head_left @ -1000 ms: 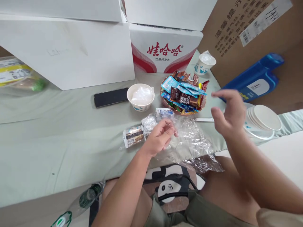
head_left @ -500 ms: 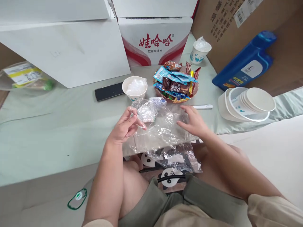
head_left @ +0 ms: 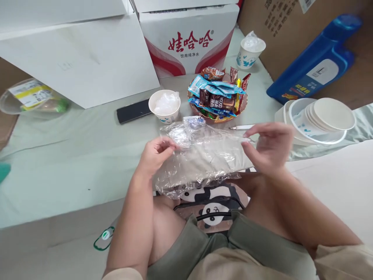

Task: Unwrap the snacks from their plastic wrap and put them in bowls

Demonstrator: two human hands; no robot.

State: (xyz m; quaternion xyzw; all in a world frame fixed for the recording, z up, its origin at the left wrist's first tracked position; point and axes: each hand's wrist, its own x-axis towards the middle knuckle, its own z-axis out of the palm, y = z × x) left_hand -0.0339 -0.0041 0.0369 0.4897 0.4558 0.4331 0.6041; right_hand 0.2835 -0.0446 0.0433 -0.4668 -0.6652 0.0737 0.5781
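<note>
A thin, crinkled clear plastic bag [head_left: 204,157] is stretched between my hands, its lower part hanging past the table's front edge. My left hand [head_left: 157,155] pinches its left side between thumb and fingers. Its upper right side is caught at the thumb and fingertips of my right hand [head_left: 268,149], which is slightly blurred. Just beyond my left fingers lie a crumpled clear plastic bundle [head_left: 181,136] and a small packet with blue print [head_left: 194,121]. Behind them stands a paper cup [head_left: 165,112] with crumpled white plastic inside.
A bowl of wrapped snacks [head_left: 217,97] sits at the back centre, a black phone [head_left: 132,111] left of it. A white plastic utensil [head_left: 241,127] lies behind my right hand. Rightward are stacked cups in tubs [head_left: 329,120], a blue bottle [head_left: 317,66] and another cup [head_left: 250,54].
My right hand has moved right and pulled the plastic bag wider and flatter. My left fingers have closed into a pinch on it. The bag's lower end has risen from my lap.
</note>
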